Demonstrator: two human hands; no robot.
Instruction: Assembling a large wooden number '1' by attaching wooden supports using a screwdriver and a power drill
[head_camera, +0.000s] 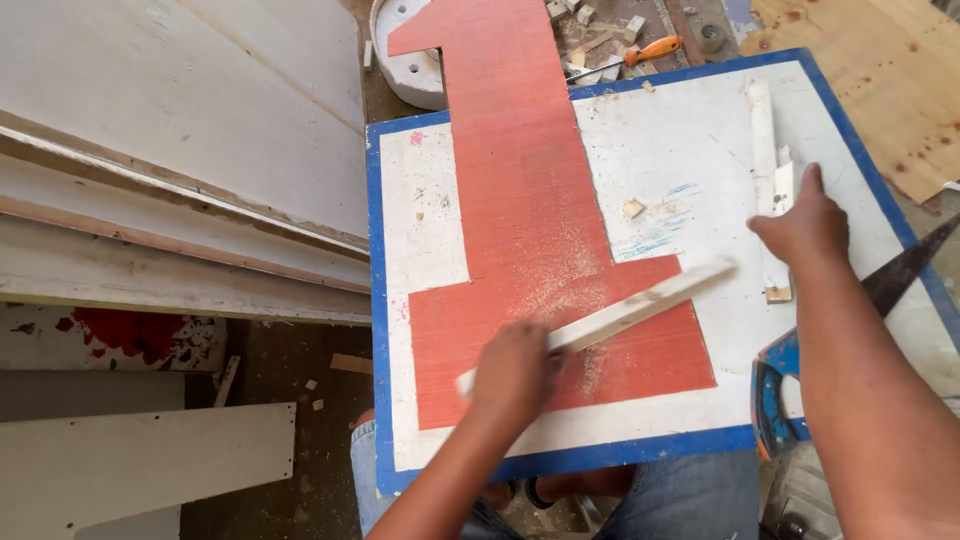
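Observation:
My left hand (515, 372) grips a pale wooden strip (640, 305) near its lower end; the strip slants up to the right across a red numeral-shaped board (520, 180). That red board lies on a white panel with a blue border (690, 150) resting over my knees. Sawdust is scattered where the strip crosses the red board. My right hand (805, 222) rests fingers-down on a narrow white wooden strip (764, 130) lying near the panel's right side. A small wood block (777, 294) sits just below that hand.
A hand saw with a blue handle (775, 395) and dark blade (905, 270) lies at the panel's right edge. White boards (180, 120) are stacked at left. A screwdriver with an orange handle (650, 48), wood scraps and a plywood sheet (880, 80) lie beyond.

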